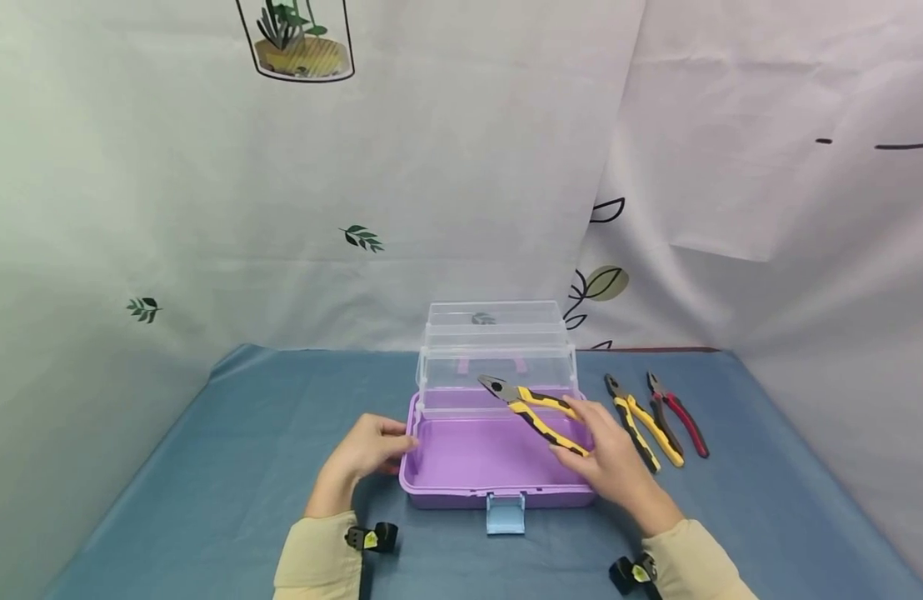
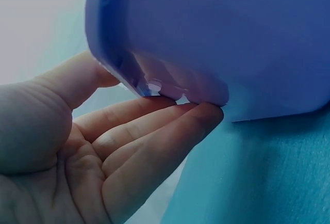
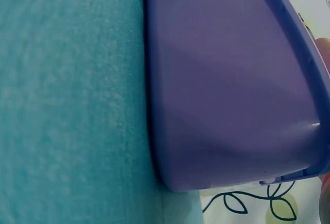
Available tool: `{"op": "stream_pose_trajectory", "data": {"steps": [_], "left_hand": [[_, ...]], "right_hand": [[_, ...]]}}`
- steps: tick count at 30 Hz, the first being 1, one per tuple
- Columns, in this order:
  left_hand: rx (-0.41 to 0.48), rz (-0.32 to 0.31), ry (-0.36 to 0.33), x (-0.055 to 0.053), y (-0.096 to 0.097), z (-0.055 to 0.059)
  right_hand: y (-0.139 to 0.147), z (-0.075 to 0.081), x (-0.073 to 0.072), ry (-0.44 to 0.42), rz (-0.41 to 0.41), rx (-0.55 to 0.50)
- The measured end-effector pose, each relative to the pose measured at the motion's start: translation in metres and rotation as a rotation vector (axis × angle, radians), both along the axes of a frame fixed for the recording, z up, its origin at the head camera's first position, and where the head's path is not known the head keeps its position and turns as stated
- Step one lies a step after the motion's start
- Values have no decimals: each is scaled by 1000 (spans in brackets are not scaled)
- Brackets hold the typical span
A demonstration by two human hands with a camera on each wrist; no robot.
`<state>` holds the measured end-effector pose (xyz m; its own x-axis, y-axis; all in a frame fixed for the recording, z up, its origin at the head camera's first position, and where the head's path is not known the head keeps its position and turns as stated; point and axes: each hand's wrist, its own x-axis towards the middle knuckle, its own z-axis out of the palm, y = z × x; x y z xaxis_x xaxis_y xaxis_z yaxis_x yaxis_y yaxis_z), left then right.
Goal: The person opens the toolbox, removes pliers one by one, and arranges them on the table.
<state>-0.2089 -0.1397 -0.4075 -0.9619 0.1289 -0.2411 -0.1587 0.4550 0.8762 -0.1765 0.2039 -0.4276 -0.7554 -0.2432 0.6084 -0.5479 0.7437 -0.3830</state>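
Note:
A purple toolbox (image 1: 461,462) stands with its clear lid (image 1: 499,333) raised and its light blue latch (image 1: 506,515) hanging at the front. My left hand (image 1: 367,446) holds the box's left side. In the left wrist view, the thumb is at the rim and the fingers lie against the outer wall (image 2: 206,38). Over the box's right half, my right hand (image 1: 607,454) grips yellow-and-black pliers (image 1: 501,389) by the handles, jaws toward the back left. The right wrist view mostly shows the box's side wall (image 3: 232,90), with a sliver of fingers (image 3: 325,51) at the edge.
To the right of the box lie a second pair of yellow-and-black pliers (image 1: 619,398) and a pair with red-and-black handles (image 1: 686,425). Blue cloth (image 1: 229,467) covers the table. Pale printed curtains (image 1: 469,167) hang behind and at both sides.

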Motion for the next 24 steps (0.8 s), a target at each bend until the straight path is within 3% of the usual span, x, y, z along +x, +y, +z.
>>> {"op": "stream_pose_trajectory", "data": {"steps": [15,24], "left_hand": [[-16,-2,10,1,3,3],[-24,3,5,0,3,0]], "right_hand": [[14,12,-3,47,-34,-43],[28,17,-4,59,-108,-92]]}}
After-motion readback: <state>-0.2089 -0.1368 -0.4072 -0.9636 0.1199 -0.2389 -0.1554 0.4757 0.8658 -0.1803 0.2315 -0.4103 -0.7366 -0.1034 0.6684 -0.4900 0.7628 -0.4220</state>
